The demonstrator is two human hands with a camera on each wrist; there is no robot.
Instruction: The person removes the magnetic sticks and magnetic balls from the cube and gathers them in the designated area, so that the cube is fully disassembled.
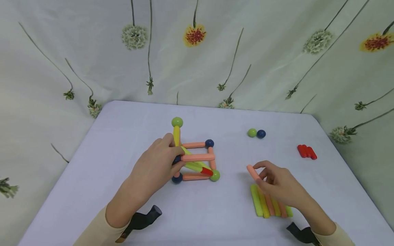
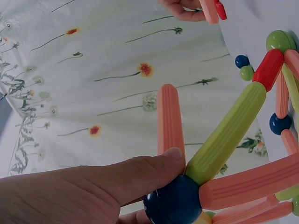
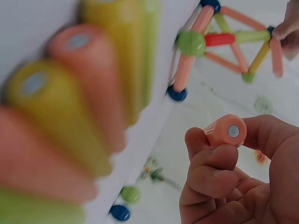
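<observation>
My left hand (image 1: pixel 150 171) pinches a dark blue ball (image 2: pixel 175 200) at the top of a built frame of magnetic rods and balls. From that ball run a pale green rod (image 2: pixel 229 133) and salmon rods; one salmon rod (image 1: pixel 197 157) points rightward in the head view with a free end. A short red rod (image 1: pixel 207 171) meets a green ball (image 1: pixel 215 175) at the frame's near right corner. Over to the right, my right hand (image 1: pixel 281 184) holds a separate salmon rod (image 1: pixel 253 172) between thumb and fingers, its round metal tip (image 3: pixel 233 131) showing in the right wrist view.
Beneath my right hand lies a row of green, yellow and salmon rods (image 1: pixel 257 201). Farther back sit a loose green ball (image 1: pixel 252 133) and a blue ball (image 1: pixel 261 134). Several short red rods (image 1: pixel 306 152) lie at the right. A flowered cloth (image 1: pixel 197 68) hangs behind the white table (image 1: pixel 92 191).
</observation>
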